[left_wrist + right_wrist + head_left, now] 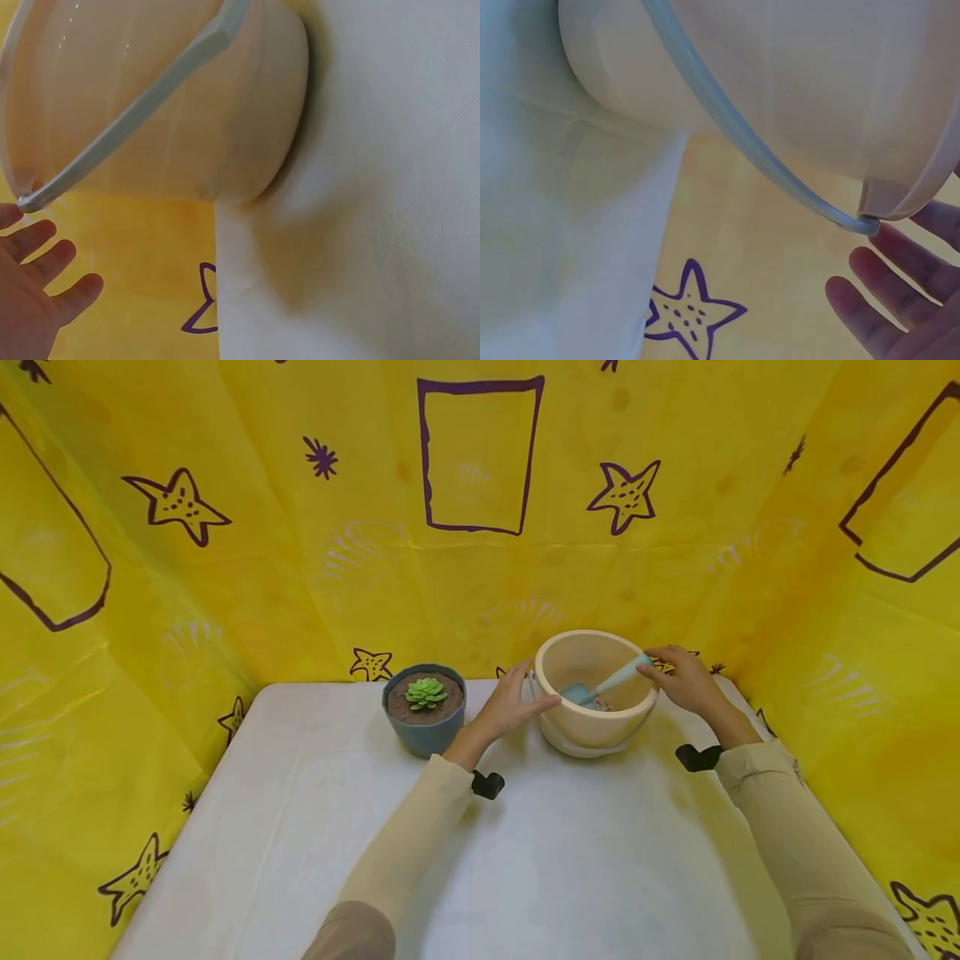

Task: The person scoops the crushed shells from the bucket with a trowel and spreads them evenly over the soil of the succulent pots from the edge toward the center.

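Bilaterally, the left grip and right grip flank a cream bucket near the white surface's far edge.
Left grip: fingers spread wide, clasping nothing, thumb at the bucket's near-left side; right grip: fingers loosely extended outside the opposite side, by the handle end of a blue scoop leaning within, contact unclear; sleeved forearms reach forward, converging.

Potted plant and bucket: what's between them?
In the head view, the left hand lies between the potted plant and the bucket.
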A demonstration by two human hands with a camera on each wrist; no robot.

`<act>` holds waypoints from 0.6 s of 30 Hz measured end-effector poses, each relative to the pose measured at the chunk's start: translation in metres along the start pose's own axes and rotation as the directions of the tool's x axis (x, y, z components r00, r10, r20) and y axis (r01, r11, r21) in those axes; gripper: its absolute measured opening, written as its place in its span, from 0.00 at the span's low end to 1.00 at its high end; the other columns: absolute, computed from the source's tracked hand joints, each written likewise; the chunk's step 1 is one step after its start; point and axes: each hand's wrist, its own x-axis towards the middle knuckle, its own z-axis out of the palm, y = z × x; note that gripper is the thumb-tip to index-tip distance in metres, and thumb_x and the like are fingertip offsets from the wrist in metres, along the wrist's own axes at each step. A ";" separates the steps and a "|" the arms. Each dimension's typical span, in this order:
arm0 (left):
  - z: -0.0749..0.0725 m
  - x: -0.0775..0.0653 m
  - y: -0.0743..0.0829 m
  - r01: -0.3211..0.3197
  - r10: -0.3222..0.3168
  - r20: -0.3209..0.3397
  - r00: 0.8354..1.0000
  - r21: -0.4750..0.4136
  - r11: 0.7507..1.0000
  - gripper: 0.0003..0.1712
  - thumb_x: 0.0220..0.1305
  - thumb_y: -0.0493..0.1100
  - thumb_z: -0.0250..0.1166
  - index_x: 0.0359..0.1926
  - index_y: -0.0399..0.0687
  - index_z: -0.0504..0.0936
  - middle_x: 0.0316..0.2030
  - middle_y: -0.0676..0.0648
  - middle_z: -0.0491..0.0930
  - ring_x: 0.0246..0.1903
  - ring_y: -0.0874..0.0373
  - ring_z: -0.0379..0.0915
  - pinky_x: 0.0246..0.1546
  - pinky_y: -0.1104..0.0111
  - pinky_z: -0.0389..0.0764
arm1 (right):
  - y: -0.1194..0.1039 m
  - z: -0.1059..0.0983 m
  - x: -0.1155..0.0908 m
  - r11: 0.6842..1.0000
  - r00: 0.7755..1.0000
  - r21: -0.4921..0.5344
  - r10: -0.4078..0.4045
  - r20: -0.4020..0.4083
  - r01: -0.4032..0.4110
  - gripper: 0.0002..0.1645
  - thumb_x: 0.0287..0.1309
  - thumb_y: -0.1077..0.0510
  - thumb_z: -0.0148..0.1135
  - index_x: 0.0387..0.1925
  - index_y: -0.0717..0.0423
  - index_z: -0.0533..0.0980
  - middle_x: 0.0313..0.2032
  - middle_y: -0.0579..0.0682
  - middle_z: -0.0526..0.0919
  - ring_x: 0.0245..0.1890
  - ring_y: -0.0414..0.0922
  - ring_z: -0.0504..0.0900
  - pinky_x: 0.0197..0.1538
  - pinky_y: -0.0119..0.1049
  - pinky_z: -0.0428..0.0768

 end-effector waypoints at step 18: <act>0.007 0.003 0.004 -0.005 0.004 -0.014 1.000 -0.067 0.998 0.56 0.60 0.63 0.65 0.78 0.52 0.43 0.76 0.43 0.52 0.74 0.47 0.50 0.71 0.46 0.59 | -0.005 0.005 0.005 1.000 0.998 -0.011 0.000 -0.068 -0.001 0.28 0.72 0.52 0.51 0.60 0.73 0.70 0.61 0.74 0.68 0.61 0.71 0.67 0.61 0.66 0.68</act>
